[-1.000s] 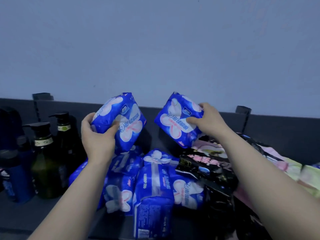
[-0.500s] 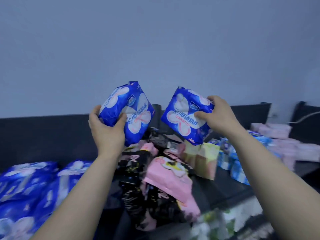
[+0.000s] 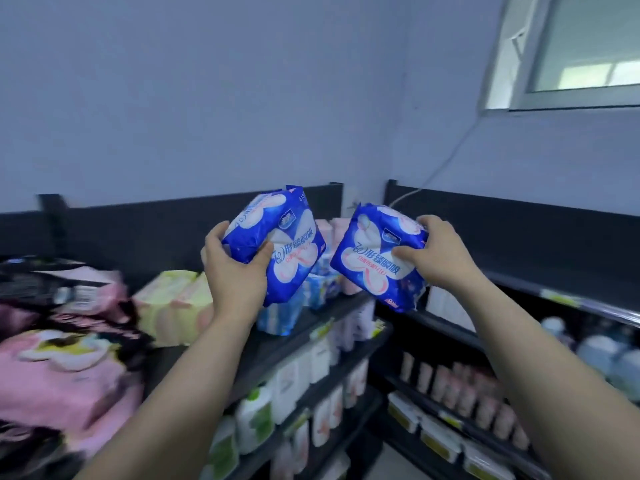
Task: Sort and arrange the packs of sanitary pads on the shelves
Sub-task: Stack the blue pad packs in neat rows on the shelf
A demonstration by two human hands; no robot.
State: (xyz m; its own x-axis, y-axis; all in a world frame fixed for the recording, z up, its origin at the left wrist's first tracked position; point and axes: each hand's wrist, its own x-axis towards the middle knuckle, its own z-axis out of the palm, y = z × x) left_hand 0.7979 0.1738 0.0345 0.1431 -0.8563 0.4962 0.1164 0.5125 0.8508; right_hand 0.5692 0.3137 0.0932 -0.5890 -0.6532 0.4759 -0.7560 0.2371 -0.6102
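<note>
I hold two blue packs of sanitary pads with white and pink petal prints, raised above the top shelf (image 3: 298, 336). My left hand (image 3: 235, 275) grips the left blue pack (image 3: 277, 244) from below and the side. My right hand (image 3: 436, 254) grips the right blue pack (image 3: 374, 261) at its right edge. Both packs hang in the air near the corner of the room. On the shelf under them lie pale blue packs (image 3: 277, 318), yellow-green packs (image 3: 173, 306) and, at the left, pink packs (image 3: 55, 375) mixed with black ones.
A second black shelf unit (image 3: 519, 282) runs along the right wall, holding bottles and small boxes. Lower shelves below carry white and green packs (image 3: 256, 417). A window (image 3: 585, 46) sits high at the right, with a cable running down the wall.
The view has swung right along the shelf, from the pile of blue packs and bottles to the room corner. Both hands keep their blue packs, carried rightward.
</note>
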